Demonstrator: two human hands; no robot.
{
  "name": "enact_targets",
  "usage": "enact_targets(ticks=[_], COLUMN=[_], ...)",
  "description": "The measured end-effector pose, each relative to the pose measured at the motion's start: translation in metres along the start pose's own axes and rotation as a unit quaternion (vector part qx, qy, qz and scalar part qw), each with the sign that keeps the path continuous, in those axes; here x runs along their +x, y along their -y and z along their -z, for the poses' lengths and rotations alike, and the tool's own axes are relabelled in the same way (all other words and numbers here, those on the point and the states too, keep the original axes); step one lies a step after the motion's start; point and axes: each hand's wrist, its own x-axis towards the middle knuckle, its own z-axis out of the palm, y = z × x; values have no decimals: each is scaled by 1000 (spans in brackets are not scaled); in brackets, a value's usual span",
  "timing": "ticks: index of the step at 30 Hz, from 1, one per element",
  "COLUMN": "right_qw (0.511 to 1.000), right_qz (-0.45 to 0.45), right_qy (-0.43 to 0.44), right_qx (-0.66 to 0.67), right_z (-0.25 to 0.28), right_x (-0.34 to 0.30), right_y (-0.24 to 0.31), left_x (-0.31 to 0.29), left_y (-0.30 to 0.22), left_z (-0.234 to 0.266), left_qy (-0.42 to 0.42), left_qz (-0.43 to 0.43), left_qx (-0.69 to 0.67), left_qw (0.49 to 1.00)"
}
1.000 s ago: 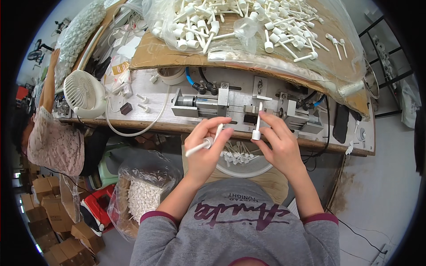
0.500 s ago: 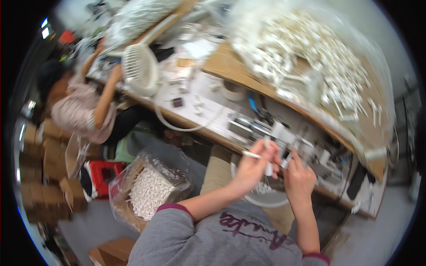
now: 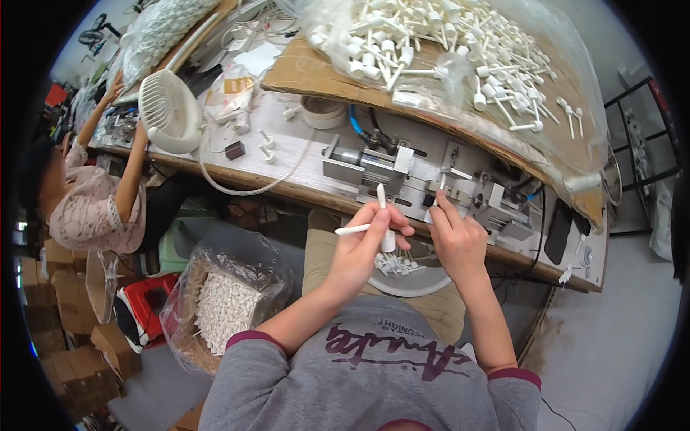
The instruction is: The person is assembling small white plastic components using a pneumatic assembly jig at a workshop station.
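Right hand [image 3: 460,242] has drawn farther from left hand [image 3: 359,251]; fingers [image 3: 447,210] of each pinch white sticks [image 3: 352,230] near bench edge [image 3: 327,200].

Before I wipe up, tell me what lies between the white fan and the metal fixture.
Head view: between fan and fixture lie a brown block, two white pieces and a curved white hose, with a plastic bag farther back.

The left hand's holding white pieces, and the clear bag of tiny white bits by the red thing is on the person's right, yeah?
Wrong side: the head view shows the clear bag on their left, by the red thing. The left hand holds white pieces.
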Motion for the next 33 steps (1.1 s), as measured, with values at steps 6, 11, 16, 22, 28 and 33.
enact_targets(ticks=[6,11,16,22,28,33], right_qw=[999,988,956,949,937,915], right_qz=[-13,-82,-117,-2,-11,-80], right_qy=[-28,-31,-55,-56,-33,-7], right_qx=[33,125,264,312,347,395], right_z=[-1,0,8,33,35,32], right_x=[-4,-6,-8,-16,-17,-18], right_y=[3,7,2,17,25,26], left_x=[-5,-4,5,13,12,11], left_y=[2,9,25,25,31,33], left_z=[15,16,15,-4,-7,3], left_qy=[40,49,51,84,70,96], left_qz=[4,18,87,160,154,158], left_qx=[84,95,-6,-124,-49,57], left_qw=[996,994,995,976,984,981])
